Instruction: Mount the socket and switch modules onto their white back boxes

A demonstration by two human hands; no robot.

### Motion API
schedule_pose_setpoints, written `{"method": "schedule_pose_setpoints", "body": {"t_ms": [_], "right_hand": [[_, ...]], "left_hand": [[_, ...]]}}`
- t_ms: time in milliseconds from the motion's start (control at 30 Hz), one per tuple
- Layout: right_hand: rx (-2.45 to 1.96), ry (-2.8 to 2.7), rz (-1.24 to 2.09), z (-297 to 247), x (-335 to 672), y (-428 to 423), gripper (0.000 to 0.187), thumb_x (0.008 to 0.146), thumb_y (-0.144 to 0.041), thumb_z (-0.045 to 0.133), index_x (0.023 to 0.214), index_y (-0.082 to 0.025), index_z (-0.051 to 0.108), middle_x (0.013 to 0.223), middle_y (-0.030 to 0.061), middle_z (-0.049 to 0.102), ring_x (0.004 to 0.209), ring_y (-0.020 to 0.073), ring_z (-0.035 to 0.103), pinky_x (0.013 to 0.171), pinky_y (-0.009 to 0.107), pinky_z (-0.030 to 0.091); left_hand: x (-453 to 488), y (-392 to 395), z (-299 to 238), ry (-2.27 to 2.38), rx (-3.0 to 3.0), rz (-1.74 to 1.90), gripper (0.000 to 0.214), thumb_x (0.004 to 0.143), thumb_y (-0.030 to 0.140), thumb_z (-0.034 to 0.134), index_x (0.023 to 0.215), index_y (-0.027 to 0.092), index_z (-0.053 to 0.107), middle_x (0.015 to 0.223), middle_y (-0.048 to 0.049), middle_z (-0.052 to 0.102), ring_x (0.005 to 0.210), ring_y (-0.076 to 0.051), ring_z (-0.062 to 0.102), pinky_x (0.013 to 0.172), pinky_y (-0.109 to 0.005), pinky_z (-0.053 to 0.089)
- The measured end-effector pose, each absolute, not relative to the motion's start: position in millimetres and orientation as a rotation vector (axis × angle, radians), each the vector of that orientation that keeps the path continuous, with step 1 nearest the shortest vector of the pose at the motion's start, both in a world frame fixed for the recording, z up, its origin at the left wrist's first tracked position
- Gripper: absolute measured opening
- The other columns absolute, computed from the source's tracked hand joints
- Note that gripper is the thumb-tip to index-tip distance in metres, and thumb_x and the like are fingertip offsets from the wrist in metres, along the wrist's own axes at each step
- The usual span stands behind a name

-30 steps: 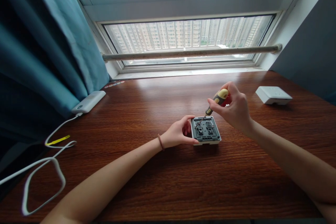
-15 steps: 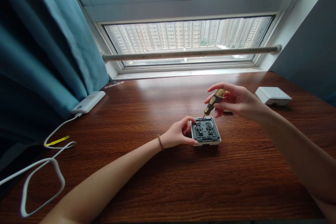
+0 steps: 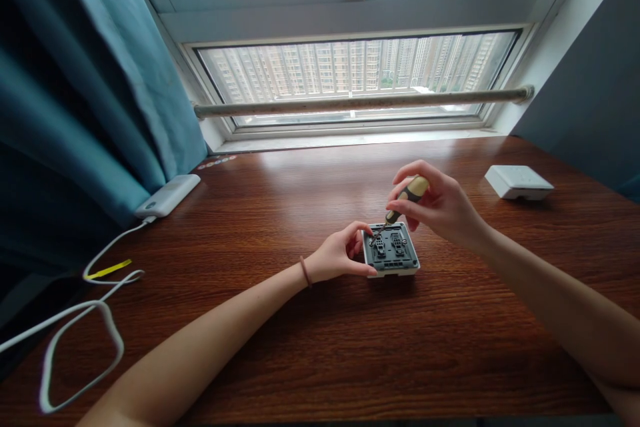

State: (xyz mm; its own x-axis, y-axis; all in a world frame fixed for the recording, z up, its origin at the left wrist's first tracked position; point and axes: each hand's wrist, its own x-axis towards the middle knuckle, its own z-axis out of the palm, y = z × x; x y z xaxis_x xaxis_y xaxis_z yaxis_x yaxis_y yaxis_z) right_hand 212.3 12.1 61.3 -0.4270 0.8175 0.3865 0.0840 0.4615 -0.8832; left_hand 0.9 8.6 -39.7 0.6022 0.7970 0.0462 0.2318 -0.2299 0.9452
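A square wall switch module [image 3: 391, 250] lies back-side up on the wooden desk [image 3: 320, 333], grey inside a white frame. My left hand [image 3: 340, 255] grips its left edge between thumb and fingers. My right hand [image 3: 440, 203] is closed round the yellow-and-black handle of a small screwdriver [image 3: 400, 208]. The tool slants down to the left, and its tip rests at the module's upper left corner.
A white cover plate [image 3: 518, 181] lies at the desk's right, near the grey wall. A white power bank [image 3: 167, 195] sits at the left by the blue curtain [image 3: 90, 93], its white cable [image 3: 85, 320] looping over the desk's left edge. A window fills the back.
My right hand has shifted its fingers on the screwdriver handle: opening half a second ago, then closing again while the handle turned. The left hand and the module have stayed put.
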Motion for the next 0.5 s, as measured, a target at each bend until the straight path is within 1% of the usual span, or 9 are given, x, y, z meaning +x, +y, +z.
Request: {"method": "schedule_pose_setpoints", "body": {"t_ms": [67, 133, 200, 267, 333, 400, 467, 500], "right_hand": [[-0.686, -1.921, 1.206, 68, 219, 13, 0.031, 0.078, -0.024, 0.064, 0.103, -0.019, 0.047, 0.085, 0.0023, 0.062, 0.061, 0.0094, 0.059, 0.051, 0.021, 0.054], [-0.646, -2.003, 1.324, 75, 226, 13, 0.035, 0.080, -0.022, 0.060, 0.112, -0.018, 0.045, 0.095, 0.0058, 0.062, 0.068, 0.0113, 0.062, 0.061, 0.025, 0.057], [-0.651, -2.031, 1.345, 77, 229, 13, 0.040, 0.081, -0.021, 0.059, 0.117, -0.018, 0.044, 0.098, 0.0068, 0.062, 0.067, 0.0116, 0.064, 0.063, 0.028, 0.058], [-0.701, -2.004, 1.264, 76, 227, 11, 0.040, 0.078, -0.023, 0.062, 0.115, -0.019, 0.047, 0.093, 0.0056, 0.064, 0.062, 0.0118, 0.063, 0.058, 0.028, 0.058], [-0.808, -1.945, 1.088, 70, 222, 10, 0.033, 0.074, -0.027, 0.067, 0.103, -0.019, 0.052, 0.081, 0.0026, 0.065, 0.053, 0.0108, 0.060, 0.047, 0.025, 0.054], [-0.965, -1.872, 0.837, 64, 216, 10, 0.027, 0.070, -0.031, 0.071, 0.082, -0.019, 0.051, 0.065, -0.0013, 0.061, 0.043, 0.0086, 0.054, 0.037, 0.021, 0.045], [-1.125, -1.786, 0.551, 57, 211, 10, 0.034, 0.066, -0.035, 0.073, 0.067, -0.020, 0.042, 0.054, -0.0043, 0.054, 0.038, 0.0068, 0.047, 0.033, 0.020, 0.037], [-1.186, -1.743, 0.432, 54, 209, 11, 0.038, 0.065, -0.037, 0.073, 0.064, -0.020, 0.039, 0.051, -0.0048, 0.051, 0.038, 0.0067, 0.046, 0.033, 0.020, 0.035]], "left_hand": [[1, 9, -42, 0.834, 1.761, 0.675, 0.062, 0.059, 0.037, 0.078, 0.108, 0.020, 0.045, 0.065, 0.0082, 0.034, 0.060, -0.007, 0.033, 0.053, -0.019, 0.027], [1, 9, -43, 0.831, 1.755, 0.682, 0.062, 0.058, 0.037, 0.079, 0.108, 0.020, 0.045, 0.065, 0.0081, 0.034, 0.060, -0.007, 0.033, 0.053, -0.019, 0.027], [1, 9, -44, 0.837, 1.753, 0.685, 0.062, 0.058, 0.036, 0.079, 0.108, 0.021, 0.045, 0.065, 0.0081, 0.034, 0.060, -0.007, 0.033, 0.053, -0.019, 0.027], [1, 9, -45, 0.840, 1.751, 0.689, 0.063, 0.058, 0.036, 0.079, 0.108, 0.021, 0.045, 0.065, 0.0081, 0.034, 0.060, -0.007, 0.034, 0.053, -0.019, 0.027], [1, 9, -45, 0.838, 1.750, 0.690, 0.062, 0.058, 0.036, 0.079, 0.108, 0.020, 0.045, 0.065, 0.0081, 0.034, 0.060, -0.007, 0.034, 0.053, -0.019, 0.027], [1, 9, -45, 0.837, 1.748, 0.688, 0.062, 0.058, 0.035, 0.079, 0.108, 0.020, 0.046, 0.065, 0.0080, 0.035, 0.060, -0.007, 0.034, 0.054, -0.019, 0.027], [1, 9, -45, 0.836, 1.745, 0.688, 0.062, 0.058, 0.035, 0.079, 0.108, 0.019, 0.046, 0.066, 0.0079, 0.035, 0.060, -0.007, 0.034, 0.054, -0.020, 0.027], [1, 9, -44, 0.836, 1.743, 0.688, 0.062, 0.058, 0.036, 0.079, 0.108, 0.019, 0.046, 0.066, 0.0079, 0.035, 0.061, -0.007, 0.034, 0.055, -0.020, 0.028]]}}
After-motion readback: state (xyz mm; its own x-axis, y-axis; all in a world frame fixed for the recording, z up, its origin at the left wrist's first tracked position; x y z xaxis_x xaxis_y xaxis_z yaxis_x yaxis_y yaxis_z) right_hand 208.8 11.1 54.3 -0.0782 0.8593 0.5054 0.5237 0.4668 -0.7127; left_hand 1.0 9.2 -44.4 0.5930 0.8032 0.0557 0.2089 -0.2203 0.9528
